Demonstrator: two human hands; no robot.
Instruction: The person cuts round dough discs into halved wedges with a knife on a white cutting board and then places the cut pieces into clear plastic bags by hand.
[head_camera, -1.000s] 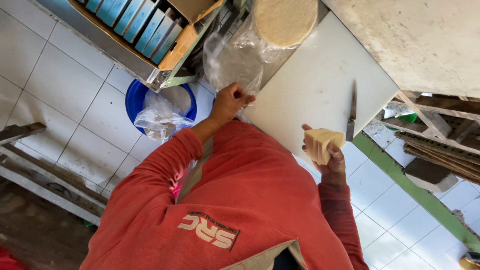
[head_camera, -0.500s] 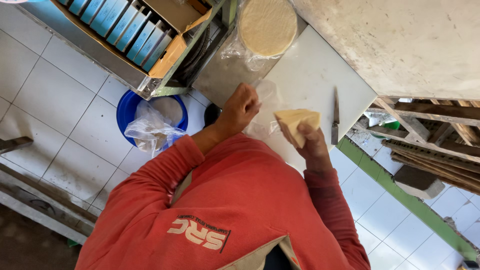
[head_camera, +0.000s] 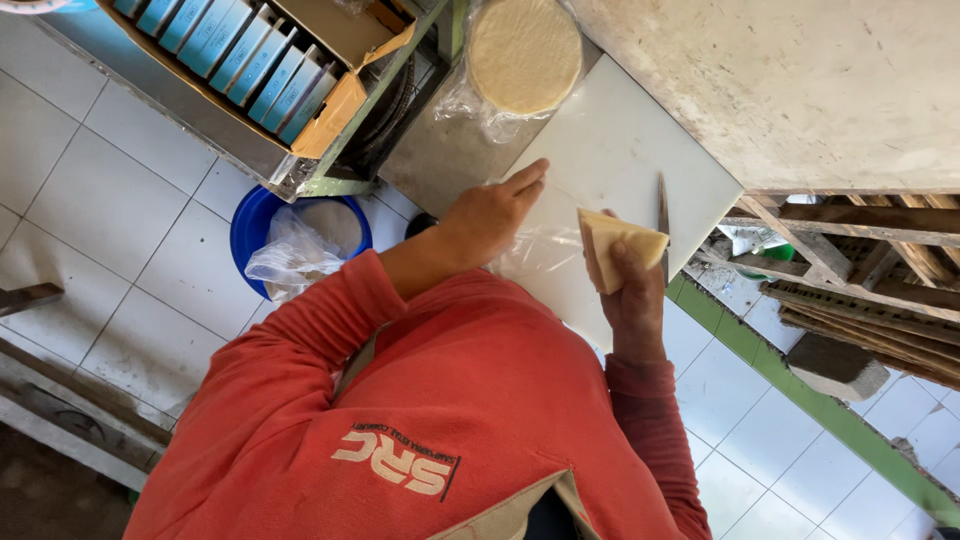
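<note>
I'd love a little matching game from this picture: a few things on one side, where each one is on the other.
Things:
1. pale folded wedge of dough sheets
2. steel knife
3. blue plastic bucket
4. round stack of pale wrappers in clear plastic

Places:
A. on the tiled floor
B. in the right hand
C. far end of the white cutting board
D. flat on the board's right edge

Pairs: 1-B, 2-D, 3-A, 4-C

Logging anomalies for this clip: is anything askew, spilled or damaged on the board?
Nothing spilled or damaged. The knife lies flat on the white cutting board, beside the right hand, which holds folded wrappers.
</note>
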